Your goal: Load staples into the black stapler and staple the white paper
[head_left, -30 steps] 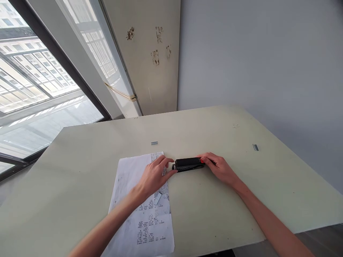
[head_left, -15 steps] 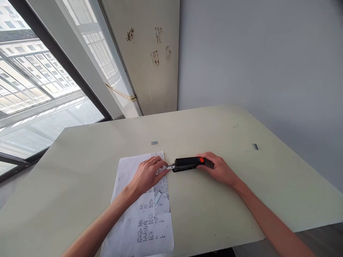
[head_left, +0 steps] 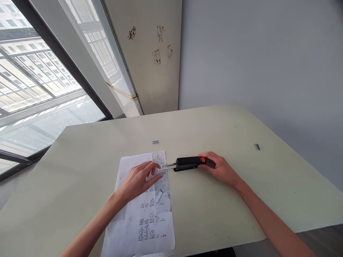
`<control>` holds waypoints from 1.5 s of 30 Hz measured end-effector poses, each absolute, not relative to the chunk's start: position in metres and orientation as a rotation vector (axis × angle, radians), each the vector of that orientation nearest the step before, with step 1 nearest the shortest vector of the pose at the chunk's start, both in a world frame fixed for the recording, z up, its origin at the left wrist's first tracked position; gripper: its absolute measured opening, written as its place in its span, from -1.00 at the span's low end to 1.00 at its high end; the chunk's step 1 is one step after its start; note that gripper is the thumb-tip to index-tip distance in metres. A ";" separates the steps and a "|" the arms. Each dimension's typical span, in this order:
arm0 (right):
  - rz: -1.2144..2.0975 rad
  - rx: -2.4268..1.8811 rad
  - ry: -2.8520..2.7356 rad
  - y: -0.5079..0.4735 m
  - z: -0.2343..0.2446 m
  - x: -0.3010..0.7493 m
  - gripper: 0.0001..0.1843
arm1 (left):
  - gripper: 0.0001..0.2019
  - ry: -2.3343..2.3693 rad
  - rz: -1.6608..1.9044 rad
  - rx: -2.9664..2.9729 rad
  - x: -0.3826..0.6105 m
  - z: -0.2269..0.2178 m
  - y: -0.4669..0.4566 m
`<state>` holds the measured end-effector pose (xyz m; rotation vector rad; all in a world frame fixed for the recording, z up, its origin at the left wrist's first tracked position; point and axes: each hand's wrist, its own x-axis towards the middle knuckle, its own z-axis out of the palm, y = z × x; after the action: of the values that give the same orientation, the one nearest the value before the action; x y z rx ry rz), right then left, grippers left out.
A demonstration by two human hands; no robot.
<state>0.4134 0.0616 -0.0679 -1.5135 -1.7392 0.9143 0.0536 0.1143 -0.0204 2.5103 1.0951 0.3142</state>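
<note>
On my feed, a pale green table point(head_left: 209, 200) fills the lower view, its far edge toward 12 o'clock. At 10 o'clock a large window point(head_left: 40, 82) with dark frames lets in bright daylight, with buildings outside. At 12 o'clock a beige panel point(head_left: 152, 82) with brown stains stands beside a plain grey wall point(head_left: 254, 53) that runs to 2 o'clock. Dark floor point(head_left: 329, 242) shows at 4 o'clock.

One stapler point(head_left: 187, 163); one printed sheet point(head_left: 144, 214), possibly two overlapped; three staple strips: centre strip point(head_left: 155, 142), right-hand strip point(head_left: 257, 146), lower-centre strip point(head_left: 159, 197).
</note>
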 end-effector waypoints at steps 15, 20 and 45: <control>0.889 -1.528 -1.741 0.061 -0.066 0.412 -0.62 | -0.70 1.123 0.106 2.559 0.049 -0.024 0.045; 0.915 -1.537 -1.730 0.061 -0.065 0.412 -0.60 | -0.69 1.140 0.120 2.588 0.049 -0.018 0.044; 0.890 -1.503 -1.745 0.062 -0.063 0.412 -0.62 | -0.67 0.986 0.314 2.912 0.088 -0.012 0.115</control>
<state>0.4120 0.0624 -0.0629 -1.5030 -1.7453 0.8905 0.0882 0.1145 -0.0122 2.9121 0.9865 0.3141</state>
